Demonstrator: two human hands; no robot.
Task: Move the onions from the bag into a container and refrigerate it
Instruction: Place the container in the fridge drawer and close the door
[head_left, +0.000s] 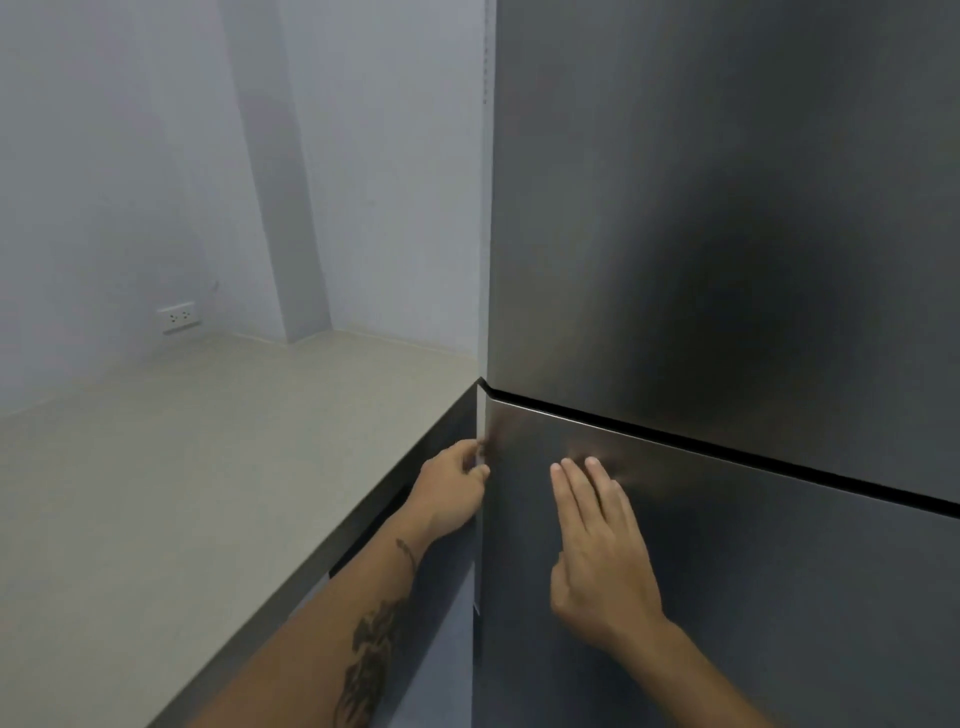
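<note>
A tall dark steel refrigerator fills the right side, with an upper door (727, 208) and a lower door (779, 597) split by a black gap. Both doors look closed. My left hand (454, 488) curls its fingers around the left edge of the lower door, just below its top corner. My right hand (597, 545) lies flat against the front of the lower door, fingers together and pointing up. No onions, bag or container are in view.
A pale beige countertop (182, 493) runs along the left, butting against the refrigerator's side, with a dark cabinet front (395, 519) below its edge. A white wall socket (178, 316) sits low on the grey-blue wall behind the counter.
</note>
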